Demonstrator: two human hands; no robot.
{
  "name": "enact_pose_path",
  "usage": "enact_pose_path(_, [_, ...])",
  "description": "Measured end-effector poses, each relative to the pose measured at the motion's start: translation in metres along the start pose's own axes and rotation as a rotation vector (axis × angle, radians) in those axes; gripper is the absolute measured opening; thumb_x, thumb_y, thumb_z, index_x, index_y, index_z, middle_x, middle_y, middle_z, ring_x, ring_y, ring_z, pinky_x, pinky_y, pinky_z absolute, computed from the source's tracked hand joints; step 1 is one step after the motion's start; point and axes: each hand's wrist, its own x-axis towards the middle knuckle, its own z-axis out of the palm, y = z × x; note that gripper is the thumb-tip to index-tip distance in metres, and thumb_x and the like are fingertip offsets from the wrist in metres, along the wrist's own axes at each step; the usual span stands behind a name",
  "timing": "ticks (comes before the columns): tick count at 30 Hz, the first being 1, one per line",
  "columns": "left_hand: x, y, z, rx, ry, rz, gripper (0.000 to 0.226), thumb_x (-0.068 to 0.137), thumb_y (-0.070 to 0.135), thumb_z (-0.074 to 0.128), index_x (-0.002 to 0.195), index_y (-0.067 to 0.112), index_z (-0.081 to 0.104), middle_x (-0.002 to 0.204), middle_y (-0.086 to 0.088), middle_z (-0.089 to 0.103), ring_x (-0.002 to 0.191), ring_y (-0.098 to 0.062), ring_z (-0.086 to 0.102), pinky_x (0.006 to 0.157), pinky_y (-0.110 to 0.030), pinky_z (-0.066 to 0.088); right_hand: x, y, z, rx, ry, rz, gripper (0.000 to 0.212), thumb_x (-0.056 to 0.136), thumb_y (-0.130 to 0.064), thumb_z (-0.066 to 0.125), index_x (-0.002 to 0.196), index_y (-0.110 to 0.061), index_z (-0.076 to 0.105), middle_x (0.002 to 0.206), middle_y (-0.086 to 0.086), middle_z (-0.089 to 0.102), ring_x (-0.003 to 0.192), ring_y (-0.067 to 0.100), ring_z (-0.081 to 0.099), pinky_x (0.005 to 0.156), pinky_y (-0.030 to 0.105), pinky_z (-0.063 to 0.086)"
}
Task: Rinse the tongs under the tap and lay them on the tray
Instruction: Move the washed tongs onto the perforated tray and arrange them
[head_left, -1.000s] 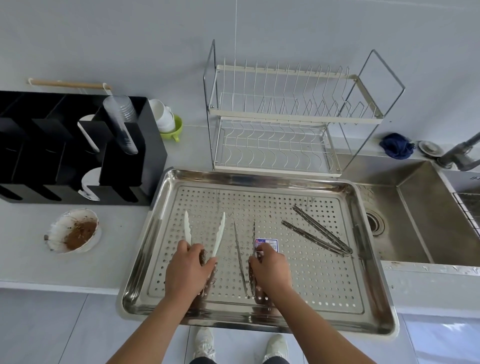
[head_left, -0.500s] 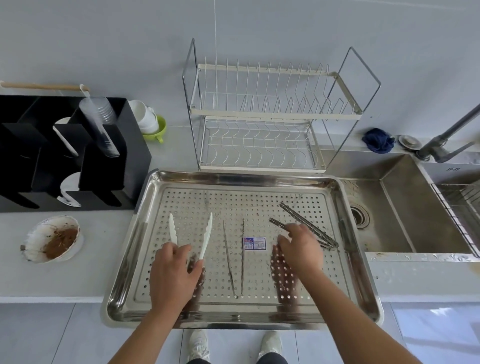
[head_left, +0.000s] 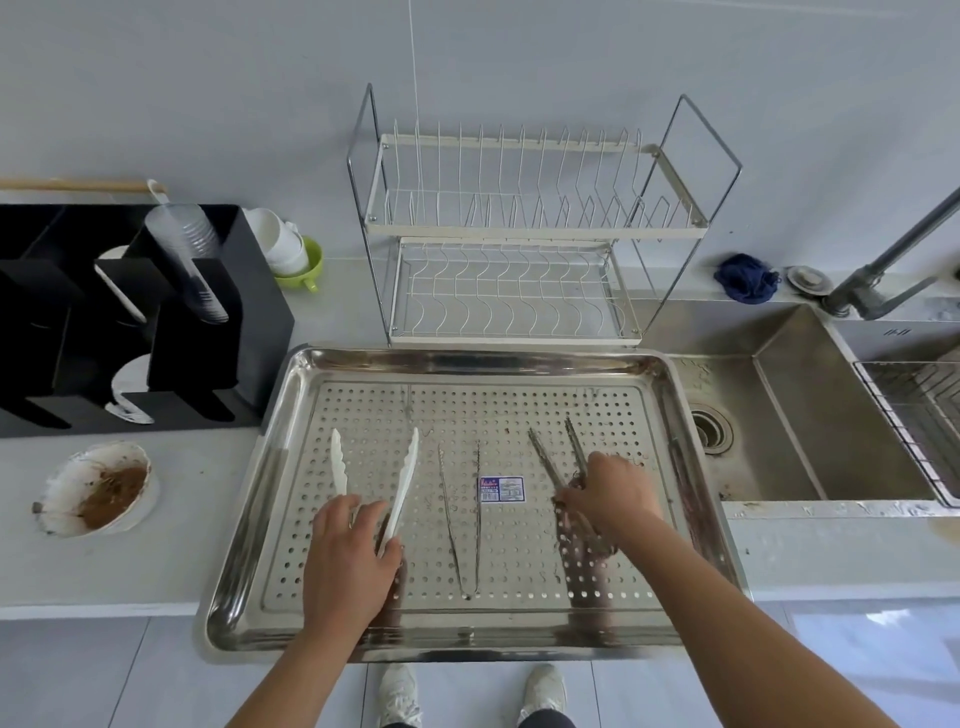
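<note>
Sitting on the pale counter at nine o'clock from the tray, a round white bowl (head_left: 98, 488) holds a brown smear. At ten o'clock stands a black compartment organiser (head_left: 234, 332) with a sleeve of clear plastic cups (head_left: 187, 254) leaning in it. Stacked white cups in a green bowl (head_left: 298, 260) are behind its right corner.

The large perforated stainless-steel tray (head_left: 467, 361) fills the middle of the counter, its near edge overhanging the front. Three pairs of tongs lie on it, tips pointing to twelve o'clock. At the tray's eight o'clock, the left hand (head_left: 348, 561) curls its fingers round the joined end of the white plastic tongs (head_left: 408, 478), whose arms are spread in a V. The thin silver metal tongs (head_left: 453, 519) lie untouched at the centre. A small blue-and-white sticker (head_left: 501, 489) is just to their right. At four o'clock, the right hand (head_left: 610, 493) pinches the joined end of the dark, soiled metal tongs (head_left: 545, 460), tips angled toward eleven o'clock.

A two-tier white wire dish rack (head_left: 519, 228) stands at twelve o'clock. The stainless-steel sink (head_left: 805, 415) lies at three o'clock, its drain (head_left: 709, 428) beside the tray's rim. A crumpled blue cloth (head_left: 745, 278) and the grey metal tap (head_left: 883, 280) sit at two o'clock.
</note>
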Motion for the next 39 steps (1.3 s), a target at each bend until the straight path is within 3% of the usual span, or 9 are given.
enact_pose_path(8, [-0.001,-0.004,0.002,-0.013,-0.003,0.025,0.042,0.074,0.018,0.087,0.112,0.011,0.072,0.121,-0.014,0.062,0.123,-0.037,0.051,0.085,-0.046,0.056,-0.026,-0.031,0.039,0.204,0.032,0.055,0.061,0.078,-0.067,0.074,0.099,-0.020,0.041,0.071,-0.008,0.057,0.060,0.004,0.052,0.044,0.021,0.034])
enact_pose_path(13, [-0.003,-0.005,-0.003,-0.059,0.008,0.029,0.044,0.077,0.021,0.085,0.117,0.013,0.069,0.128,-0.014,0.057,0.123,-0.036,0.050,0.088,-0.048,0.056,-0.038,-0.033,0.049,0.234,0.057,0.037,0.069,0.076,-0.071,0.072,0.111,-0.017,0.047,0.093,-0.001,0.066,0.081,0.017,0.063,0.056,0.025,0.042])
enact_pose_path(18, [-0.001,-0.012,-0.013,-0.172,0.075,-0.177,0.042,0.090,0.020,0.069,0.130,0.009,0.059,0.129,-0.015,0.057,0.114,-0.032,0.055,0.086,-0.046,0.055,-0.047,-0.031,0.058,0.243,0.115,0.031,0.061,0.082,-0.065,0.071,0.113,-0.018,0.049,0.097,-0.002,0.061,0.081,0.018,0.056,0.066,0.030,0.043])
enact_pose_path(21, [0.002,-0.027,-0.017,0.023,0.065,-0.126,0.042,0.092,0.017,0.066,0.130,0.003,0.059,0.127,-0.017,0.063,0.116,-0.036,0.058,0.093,-0.051,0.051,-0.049,-0.036,0.063,0.258,0.123,0.010,0.051,0.084,-0.061,0.071,0.106,-0.021,0.047,0.096,-0.002,0.062,0.080,0.017,0.055,0.066,0.030,0.044])
enact_pose_path(25, [0.004,-0.042,-0.014,0.201,-0.039,-0.112,0.048,0.097,0.024,0.057,0.139,0.001,0.055,0.145,-0.020,0.054,0.137,-0.040,0.045,0.112,-0.057,0.038,-0.049,-0.040,0.064,0.288,0.109,0.002,0.058,0.083,-0.060,0.071,0.116,-0.019,0.048,0.093,-0.005,0.052,0.082,0.018,0.051,0.067,0.030,0.041])
enact_pose_path(35, [0.006,-0.045,-0.011,0.234,-0.098,-0.098,0.042,0.099,0.027,0.050,0.137,0.010,0.060,0.148,-0.018,0.051,0.140,-0.039,0.040,0.113,-0.058,0.035,-0.048,-0.049,0.065,0.327,0.115,0.017,0.059,0.082,-0.062,0.073,0.114,-0.018,0.048,0.087,-0.003,0.058,0.078,0.018,0.058,0.060,0.028,0.042])
enact_pose_path(39, [0.005,-0.044,-0.012,0.246,-0.118,-0.091,0.043,0.095,0.021,0.058,0.136,0.008,0.060,0.147,-0.020,0.051,0.140,-0.042,0.039,0.113,-0.059,0.036,-0.051,-0.044,0.066,0.351,0.106,0.003,0.057,0.085,-0.062,0.068,0.116,-0.019,0.048,0.090,-0.003,0.062,0.079,0.017,0.061,0.055,0.028,0.043])
